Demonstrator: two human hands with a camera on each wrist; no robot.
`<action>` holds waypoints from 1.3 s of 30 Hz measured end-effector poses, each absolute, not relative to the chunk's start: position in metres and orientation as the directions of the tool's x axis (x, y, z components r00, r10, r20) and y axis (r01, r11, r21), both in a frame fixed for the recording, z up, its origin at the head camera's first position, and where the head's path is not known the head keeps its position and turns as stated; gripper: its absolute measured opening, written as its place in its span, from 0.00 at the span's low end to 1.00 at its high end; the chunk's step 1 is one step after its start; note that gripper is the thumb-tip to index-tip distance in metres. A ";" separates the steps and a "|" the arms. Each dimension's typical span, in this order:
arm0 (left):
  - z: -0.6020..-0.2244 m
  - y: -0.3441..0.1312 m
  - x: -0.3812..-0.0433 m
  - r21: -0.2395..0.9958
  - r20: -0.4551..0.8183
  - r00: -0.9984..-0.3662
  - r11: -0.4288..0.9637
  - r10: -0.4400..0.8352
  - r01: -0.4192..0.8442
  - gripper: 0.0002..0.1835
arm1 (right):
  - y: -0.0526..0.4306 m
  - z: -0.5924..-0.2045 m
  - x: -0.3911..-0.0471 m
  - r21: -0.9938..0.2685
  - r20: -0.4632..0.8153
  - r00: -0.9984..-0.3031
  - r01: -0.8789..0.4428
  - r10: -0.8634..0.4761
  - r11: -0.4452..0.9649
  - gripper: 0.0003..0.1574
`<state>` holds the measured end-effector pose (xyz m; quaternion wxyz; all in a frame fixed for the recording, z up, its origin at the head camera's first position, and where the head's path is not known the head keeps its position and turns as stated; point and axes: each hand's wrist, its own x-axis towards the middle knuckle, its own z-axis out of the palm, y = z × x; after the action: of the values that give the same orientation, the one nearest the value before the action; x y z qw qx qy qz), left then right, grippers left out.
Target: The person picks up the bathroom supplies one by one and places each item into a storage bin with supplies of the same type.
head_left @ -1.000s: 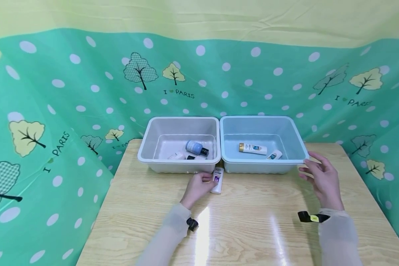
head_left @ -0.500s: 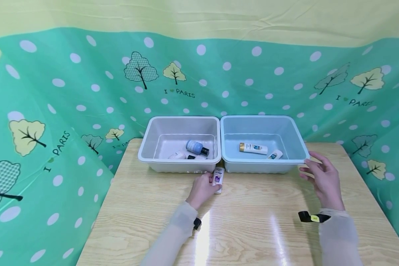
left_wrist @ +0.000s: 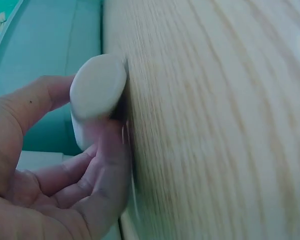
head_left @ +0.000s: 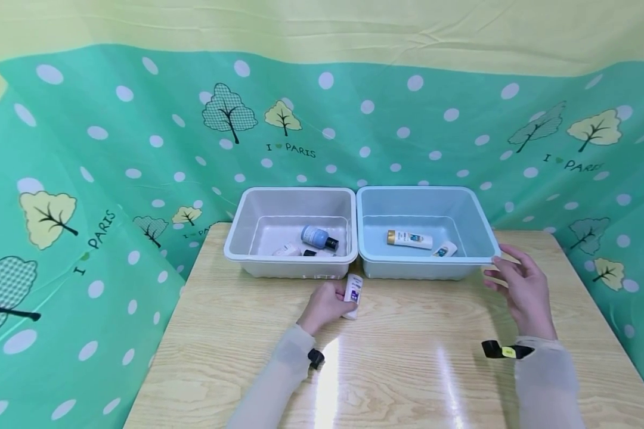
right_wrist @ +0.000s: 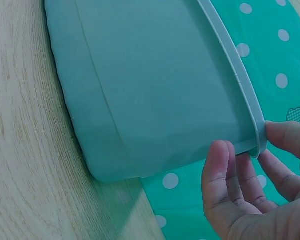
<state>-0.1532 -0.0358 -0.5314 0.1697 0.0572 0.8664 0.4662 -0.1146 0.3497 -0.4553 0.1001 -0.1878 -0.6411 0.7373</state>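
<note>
My left hand [head_left: 324, 305] grips a small white bottle [head_left: 353, 289] with a purple label, just in front of where the two bins meet. In the left wrist view, the bottle's oval white base [left_wrist: 97, 85] faces the camera, with fingers on both sides of it, close beside the wooden tabletop. My right hand [head_left: 526, 292] pinches the front right corner of the light blue bin [head_left: 429, 260]. From the right wrist, the thumb shows on the outer rim [right_wrist: 260, 135] and the fingers curl beneath it.
Left of the blue bin stands a grey bin [head_left: 290, 259], holding a blue bottle [head_left: 314, 236] with a black cap and other small bottles. Inside the blue bin lie a white bottle [head_left: 410, 239] with a gold cap and a smaller white one [head_left: 445, 249]. A green dotted curtain [head_left: 182, 119] hangs behind.
The left hand has closed further round the white bottle and drawn it slightly toward me, out from the gap between the bins. My right hand stays at the blue bin's corner.
</note>
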 end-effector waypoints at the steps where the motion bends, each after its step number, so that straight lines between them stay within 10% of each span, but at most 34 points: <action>1: -0.532 -0.037 -0.153 0.834 -0.247 -0.933 0.548 0.262 -0.067 0.18 | 0.350 -0.456 -0.115 -0.983 -0.147 -0.910 0.091 0.388 -0.159 0.36; 15: -0.550 -0.042 -0.146 0.907 -0.379 -0.827 -0.009 0.415 -0.420 0.23 | 0.351 -0.455 -0.115 -0.980 -0.147 -0.918 0.083 0.368 -0.183 0.37; 39: -0.491 -0.034 -0.127 0.947 -0.256 -0.823 -0.041 0.507 -0.320 0.25 | 0.349 -0.454 -0.114 -0.979 -0.154 -0.917 0.091 0.369 -0.183 0.37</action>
<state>-0.1270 -0.0344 -0.4907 0.2882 0.0742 0.6297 0.7176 -0.1138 0.3492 -0.4537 0.0927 -0.1818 -0.6325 0.7472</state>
